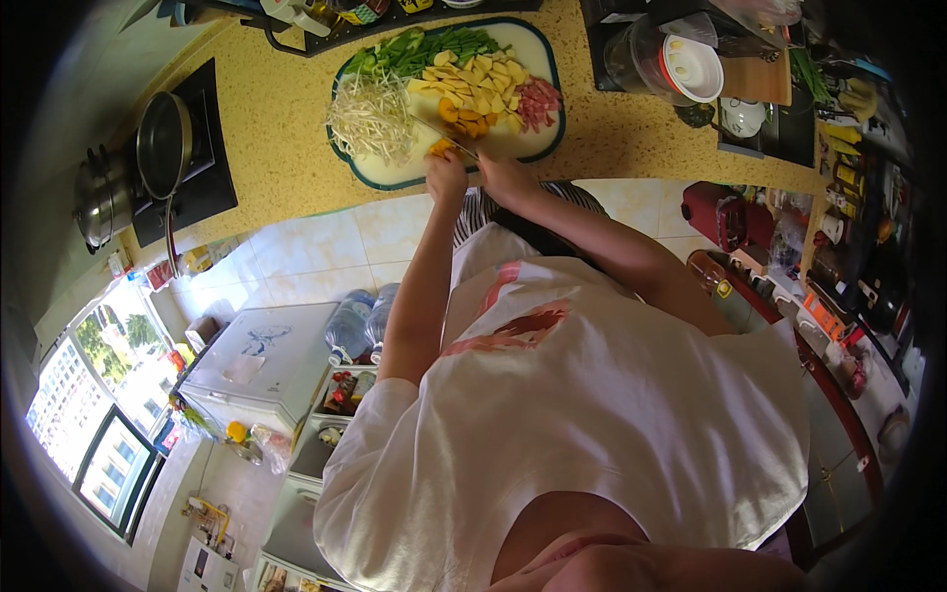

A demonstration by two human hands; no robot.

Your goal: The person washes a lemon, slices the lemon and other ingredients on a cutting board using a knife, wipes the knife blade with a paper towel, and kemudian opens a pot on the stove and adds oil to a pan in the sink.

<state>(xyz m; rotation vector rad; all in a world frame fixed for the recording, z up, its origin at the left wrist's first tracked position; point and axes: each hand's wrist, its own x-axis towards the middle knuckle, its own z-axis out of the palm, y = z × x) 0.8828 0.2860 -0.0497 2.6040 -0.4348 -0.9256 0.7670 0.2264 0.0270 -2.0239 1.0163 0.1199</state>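
On a white cutting board (381,172) with a dark green rim, my left hand (446,176) steadies an orange vegetable piece (442,148), probably carrot. My right hand (504,180) grips a kitchen knife (453,140), its blade slanting away to the upper left beside that piece. Past the blade lie orange slices (473,123) and a heap of pale yellow slices (473,81), perhaps potato. Bean sprouts (370,118) are piled on the board's left. Cut green vegetables (422,52) fill the far edge, and pink meat pieces (538,103) sit at the right. My fingers partly hide the knife handle.
A frying pan (163,144) rests on the stove at the left, beside a steel pot (103,196). Bottles stand in a black rack (325,44) behind the board. To the right are a white bowl (693,68) and a wooden board (766,78). The speckled counter (274,133) ends just before me.
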